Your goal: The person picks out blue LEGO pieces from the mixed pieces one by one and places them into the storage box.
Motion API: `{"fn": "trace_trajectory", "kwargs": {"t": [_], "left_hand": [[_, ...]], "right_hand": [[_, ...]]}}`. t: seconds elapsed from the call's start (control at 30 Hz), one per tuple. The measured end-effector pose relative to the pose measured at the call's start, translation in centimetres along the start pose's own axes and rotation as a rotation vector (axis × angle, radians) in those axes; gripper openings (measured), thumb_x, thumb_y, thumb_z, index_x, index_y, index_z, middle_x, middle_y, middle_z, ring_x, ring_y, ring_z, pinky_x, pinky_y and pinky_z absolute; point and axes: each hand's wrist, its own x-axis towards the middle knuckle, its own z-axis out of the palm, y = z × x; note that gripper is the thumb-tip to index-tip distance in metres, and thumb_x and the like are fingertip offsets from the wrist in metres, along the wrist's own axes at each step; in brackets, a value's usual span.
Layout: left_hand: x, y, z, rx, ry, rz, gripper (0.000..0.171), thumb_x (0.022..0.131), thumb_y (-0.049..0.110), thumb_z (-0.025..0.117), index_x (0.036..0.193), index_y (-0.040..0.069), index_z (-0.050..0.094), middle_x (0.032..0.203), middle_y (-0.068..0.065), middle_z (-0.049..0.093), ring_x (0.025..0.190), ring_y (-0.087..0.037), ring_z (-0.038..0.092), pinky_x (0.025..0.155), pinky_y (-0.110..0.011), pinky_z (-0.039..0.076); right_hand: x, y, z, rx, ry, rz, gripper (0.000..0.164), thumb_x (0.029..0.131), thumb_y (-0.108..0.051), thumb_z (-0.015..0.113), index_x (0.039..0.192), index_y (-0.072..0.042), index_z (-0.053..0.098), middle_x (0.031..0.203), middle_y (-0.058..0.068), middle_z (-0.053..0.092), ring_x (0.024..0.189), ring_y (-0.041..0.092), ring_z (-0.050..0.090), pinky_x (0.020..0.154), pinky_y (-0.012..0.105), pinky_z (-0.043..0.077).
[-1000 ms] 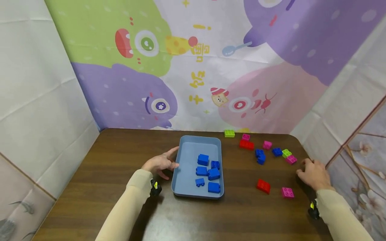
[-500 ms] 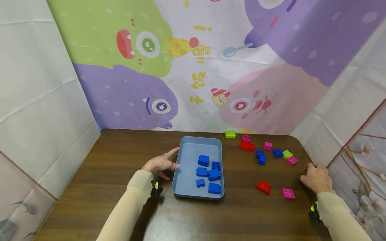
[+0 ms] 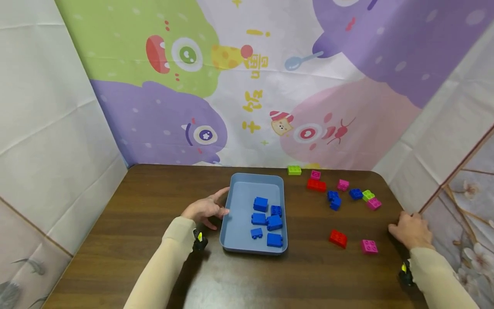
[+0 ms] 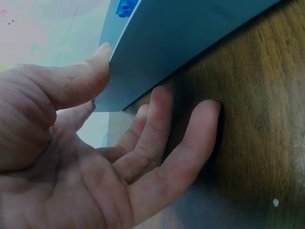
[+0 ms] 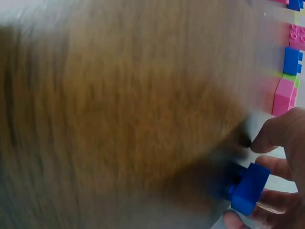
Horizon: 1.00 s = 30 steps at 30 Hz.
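Observation:
A blue-grey tray (image 3: pixel 239 174) with several blue toy bricks (image 3: pixel 260 204) in it stands mid-table. My left hand (image 3: pixel 206 209) rests at its left side. In the left wrist view the thumb (image 4: pixel 93 71) touches the rim, while the other fingers are loosely bent beside the wall. At the right table edge is my right hand (image 3: pixel 412 231). The right wrist view shows its fingers curled round a blue toy brick (image 5: pixel 250 188), the thumb apart from it. In the head view the hand hides this brick.
Several loose bricks lie right of the tray: red (image 3: pixel 316 185), blue (image 3: pixel 334 200), green (image 3: pixel 294 170) and pink (image 3: pixel 373 203). Nearer me are a red brick (image 3: pixel 338 238) and a pink brick (image 3: pixel 369 246). White cloth walls (image 3: pixel 436 146) enclose the table (image 3: pixel 170 182).
My right hand has moved slightly right and towards me along the table's right edge. The left hand and tray stay in place; the head view has shifted slightly.

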Motion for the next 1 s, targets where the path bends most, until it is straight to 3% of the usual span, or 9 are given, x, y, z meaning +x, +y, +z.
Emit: {"fn": "trace_trajectory", "kwargs": {"t": [0.2,0.37,0.5,0.67,1.0], "left_hand": [[-0.1,0.1,-0.1,-0.003,0.009,0.0,0.083,0.094,0.008,0.063,0.154,0.037,0.014,0.11,-0.019,0.058,0.092,-0.031,0.057,0.065,-0.053,0.058],[0.0,0.0,0.0,0.003,0.005,0.0,0.083,0.094,0.008,0.063,0.155,0.037,0.013,0.111,-0.018,0.058,0.092,-0.03,0.057,0.065,-0.053,0.058],[0.1,0.1,0.0,0.006,0.001,0.003,0.083,0.094,0.008,0.063,0.155,0.036,0.013,0.11,-0.019,0.057,0.092,-0.03,0.057,0.065,-0.053,0.058],[0.1,0.2,0.1,0.005,-0.002,0.007,0.083,0.094,0.008,0.062,0.155,0.036,0.012,0.11,-0.02,0.057,0.091,-0.03,0.057,0.064,-0.053,0.058],[0.2,0.0,0.3,0.015,-0.01,0.011,0.084,0.094,0.007,0.062,0.155,0.035,0.012,0.112,-0.02,0.058,0.094,-0.033,0.057,0.064,-0.053,0.058]], "right_hand": [[1.0,-0.7,-0.3,0.023,-0.094,-0.004,0.028,0.078,-0.022,0.063,0.081,0.005,0.058,0.087,0.034,0.058,0.074,0.045,0.055,0.049,0.052,0.047],[1.5,-1.2,-0.5,0.022,-0.158,-0.015,0.026,0.08,-0.023,0.064,0.073,0.001,0.056,0.075,0.022,0.057,0.067,0.036,0.053,0.052,0.05,0.047],[2.0,-1.7,-0.9,0.019,-0.093,-0.142,0.019,0.076,-0.018,0.065,0.068,-0.003,0.055,0.067,0.012,0.055,0.062,0.029,0.051,0.053,0.044,0.046],[3.0,-3.5,-2.7,0.034,0.001,-0.271,0.014,0.071,-0.012,0.067,0.068,-0.003,0.056,0.063,0.009,0.055,0.059,0.027,0.05,0.052,0.041,0.044],[4.0,-12.2,-5.0,0.046,0.095,-0.395,0.009,0.074,-0.007,0.067,0.074,-0.003,0.06,0.073,0.013,0.056,0.068,0.029,0.05,0.057,0.043,0.045]]}}
